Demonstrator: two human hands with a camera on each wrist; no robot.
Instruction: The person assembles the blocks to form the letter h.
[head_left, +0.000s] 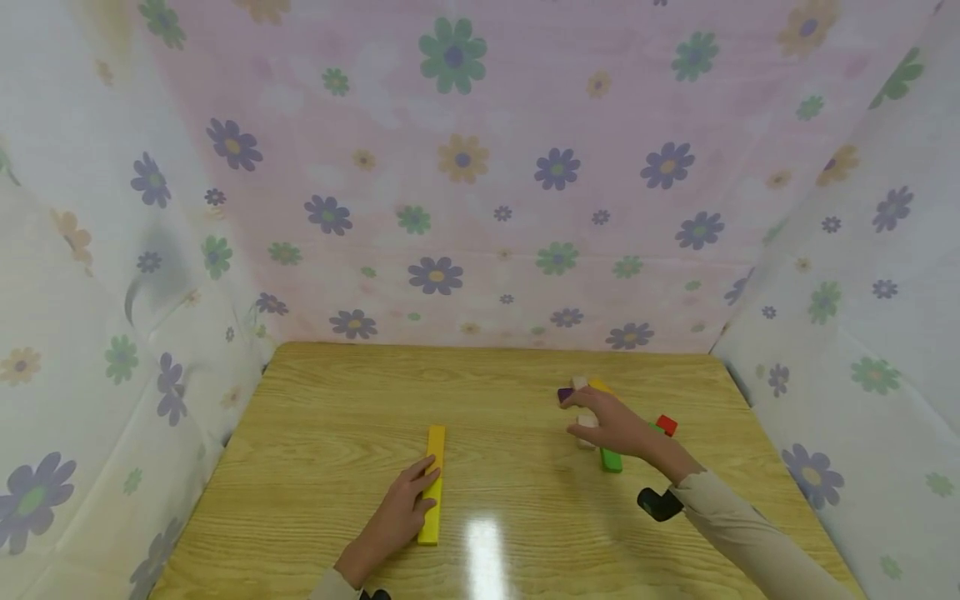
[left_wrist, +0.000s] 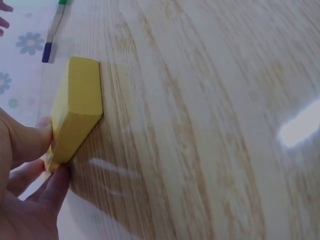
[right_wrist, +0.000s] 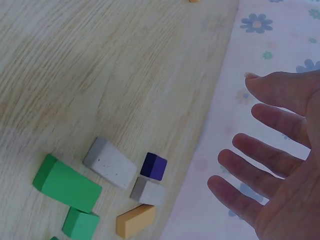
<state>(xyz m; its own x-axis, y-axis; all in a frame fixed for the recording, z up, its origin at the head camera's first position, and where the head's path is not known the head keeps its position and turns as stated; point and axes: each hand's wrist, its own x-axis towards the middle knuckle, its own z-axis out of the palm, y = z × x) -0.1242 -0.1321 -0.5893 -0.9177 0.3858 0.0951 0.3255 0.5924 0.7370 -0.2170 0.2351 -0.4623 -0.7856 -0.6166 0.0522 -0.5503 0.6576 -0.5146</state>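
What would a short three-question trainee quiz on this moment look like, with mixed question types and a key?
1. Multiple choice: which colour is the long block that the left hand grips?
a) green
b) yellow
c) red

2. True or false: the right hand holds nothing, its fingers spread apart.

3. Fill in: in the head view, the rightmost block is coloured ____.

Key:
1. b, yellow.
2. True; the right-wrist view shows no block in its fingers.
3. Red.
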